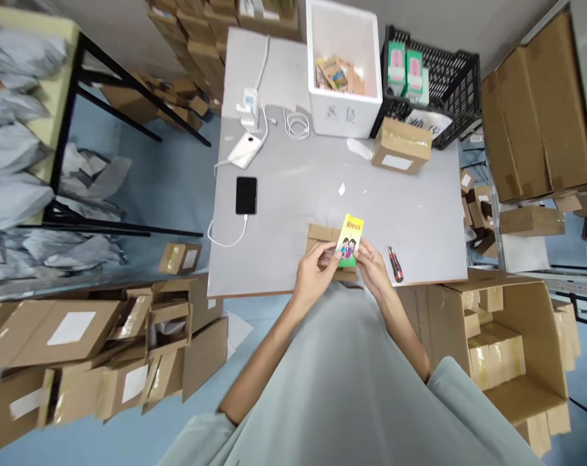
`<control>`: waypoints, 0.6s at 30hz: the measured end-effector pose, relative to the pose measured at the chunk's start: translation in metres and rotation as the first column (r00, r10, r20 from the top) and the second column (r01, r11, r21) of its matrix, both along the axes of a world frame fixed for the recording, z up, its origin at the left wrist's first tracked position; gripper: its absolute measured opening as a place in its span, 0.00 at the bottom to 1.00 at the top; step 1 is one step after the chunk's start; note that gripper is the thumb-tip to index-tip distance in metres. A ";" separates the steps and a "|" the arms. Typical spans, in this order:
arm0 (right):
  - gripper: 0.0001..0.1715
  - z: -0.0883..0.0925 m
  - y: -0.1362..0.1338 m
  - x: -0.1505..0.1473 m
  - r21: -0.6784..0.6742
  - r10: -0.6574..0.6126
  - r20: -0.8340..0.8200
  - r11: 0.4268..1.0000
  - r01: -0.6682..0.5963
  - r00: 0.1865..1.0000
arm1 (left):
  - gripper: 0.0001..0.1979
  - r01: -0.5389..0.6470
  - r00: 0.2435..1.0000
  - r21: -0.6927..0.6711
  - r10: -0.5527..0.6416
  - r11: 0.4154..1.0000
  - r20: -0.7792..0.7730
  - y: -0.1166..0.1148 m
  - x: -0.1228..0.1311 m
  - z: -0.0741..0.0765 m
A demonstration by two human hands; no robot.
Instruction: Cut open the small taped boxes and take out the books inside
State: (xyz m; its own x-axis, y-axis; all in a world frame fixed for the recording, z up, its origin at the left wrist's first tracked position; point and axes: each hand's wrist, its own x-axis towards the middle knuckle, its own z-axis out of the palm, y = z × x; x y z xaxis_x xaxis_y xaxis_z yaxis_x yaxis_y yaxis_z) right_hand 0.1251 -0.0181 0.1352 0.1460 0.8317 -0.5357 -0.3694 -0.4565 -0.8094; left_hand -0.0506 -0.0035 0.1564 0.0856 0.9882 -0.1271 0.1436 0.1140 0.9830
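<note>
Between my two hands is a small flat packet (pixel 349 241), yellow at the top and green at the bottom, with cartoon children printed on it. My left hand (pixel 316 266) grips its lower left edge with the thumb on the front. My right hand (pixel 372 264) holds the right edge with its fingertips. Under the packet and my left hand lies an opened cardboard box (pixel 320 233), partly hidden. A red and black utility knife (pixel 395 264) rests on the table just right of my right hand.
On the grey table (pixel 293 175) stand a white foam box (pixel 342 116) with packets inside, a black crate (pixel 455 84) with green boxes, and a taped carton (pixel 402 144). A phone (pixel 246 195) and power bank (pixel 245 150) lie left. An open carton (pixel 545 336) stands right.
</note>
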 end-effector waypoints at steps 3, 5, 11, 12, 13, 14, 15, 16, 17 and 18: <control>0.39 0.002 0.000 0.002 -0.028 -0.020 -0.019 0.999 0.020 1.000 | 0.28 -0.034 0.995 -0.220 0.054 0.975 0.085 0.012 -0.011 -0.013; 0.41 0.002 -0.001 0.003 -0.034 -0.039 -0.007 0.999 0.039 0.999 | 0.34 -0.006 0.989 -0.334 0.056 0.943 0.140 0.019 -0.014 -0.019; 0.47 -0.010 0.007 0.005 -0.037 0.034 -0.056 0.999 -0.037 0.998 | 0.43 0.094 0.972 -0.476 0.022 0.874 0.233 0.034 -0.018 -0.029; 0.46 -0.014 0.010 0.004 -0.018 0.031 -0.069 0.999 -0.032 0.997 | 0.44 0.105 0.966 -0.495 0.029 0.862 0.256 0.037 -0.019 -0.031; 0.47 -0.018 0.013 0.004 0.001 0.027 -0.082 1.000 -0.027 0.996 | 0.45 0.112 0.959 -0.511 0.042 0.852 0.281 0.041 -0.021 -0.035; 0.47 -0.023 0.017 0.004 0.016 0.024 -0.093 1.000 -0.023 0.995 | 0.45 0.118 0.950 -0.520 0.057 0.846 0.307 0.045 -0.022 -0.038; 0.48 -0.028 0.022 0.004 0.025 0.020 -0.103 1.000 -0.018 0.995 | 0.44 0.117 0.941 -0.519 0.072 0.847 0.329 0.051 -0.023 -0.042; 0.49 -0.033 0.029 0.005 0.032 0.015 -0.111 0.999 -0.011 0.994 | 0.42 0.115 0.934 -0.511 0.082 0.852 0.348 0.059 -0.024 -0.045; 0.51 -0.038 0.037 0.006 0.041 0.009 -0.116 0.999 -0.005 0.993 | 0.40 0.114 0.929 -0.492 0.083 0.863 0.361 0.068 -0.024 -0.048; 0.52 -0.040 0.050 0.008 0.053 0.006 -0.117 0.999 0.000 0.993 | 0.38 0.114 0.927 -0.462 0.074 0.879 0.368 0.081 -0.024 -0.050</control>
State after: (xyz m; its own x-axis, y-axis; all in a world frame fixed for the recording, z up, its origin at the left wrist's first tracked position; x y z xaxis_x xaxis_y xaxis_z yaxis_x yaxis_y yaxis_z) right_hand 0.1331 0.0315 0.0948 0.0823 0.8595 -0.5044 -0.4620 -0.4155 -0.7835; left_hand -0.0747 0.0774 0.1066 0.2371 0.8156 -0.5277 -0.2058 0.5731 0.7932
